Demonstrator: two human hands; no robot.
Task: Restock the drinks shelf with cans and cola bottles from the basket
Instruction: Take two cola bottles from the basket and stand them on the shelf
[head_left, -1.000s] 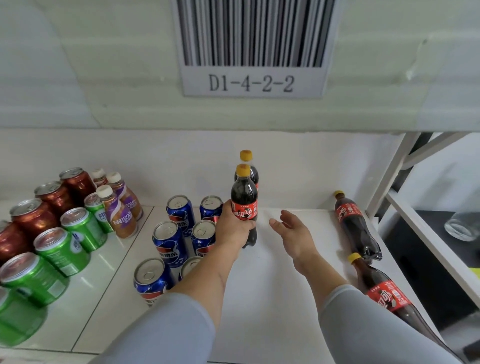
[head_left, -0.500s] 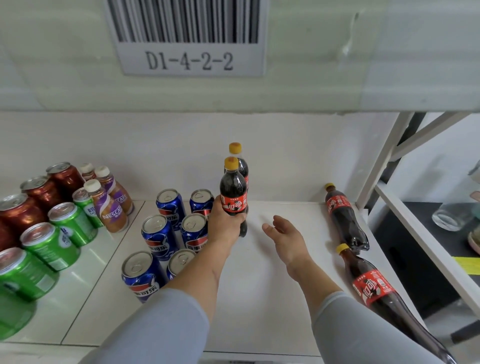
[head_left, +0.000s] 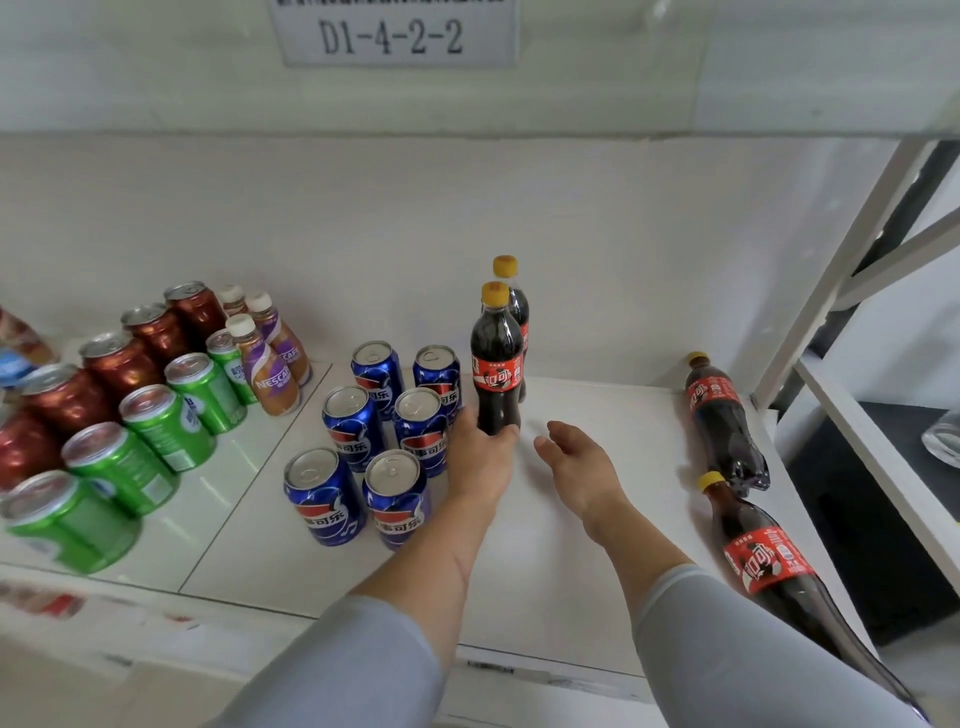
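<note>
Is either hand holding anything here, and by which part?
The left hand grips the front upright cola bottle at its base; the right hand is open and empty.

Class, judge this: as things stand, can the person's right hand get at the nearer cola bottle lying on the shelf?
Probably yes: the right hand is open and empty, and only bare shelf lies between it and the lying bottle.

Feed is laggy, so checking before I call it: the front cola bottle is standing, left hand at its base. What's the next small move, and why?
Probably let go with the left hand and reach the right hand to the nearer lying cola bottle. The front bottle stands upright behind the blue cans; two bottles lie flat at the shelf's right edge.
</note>
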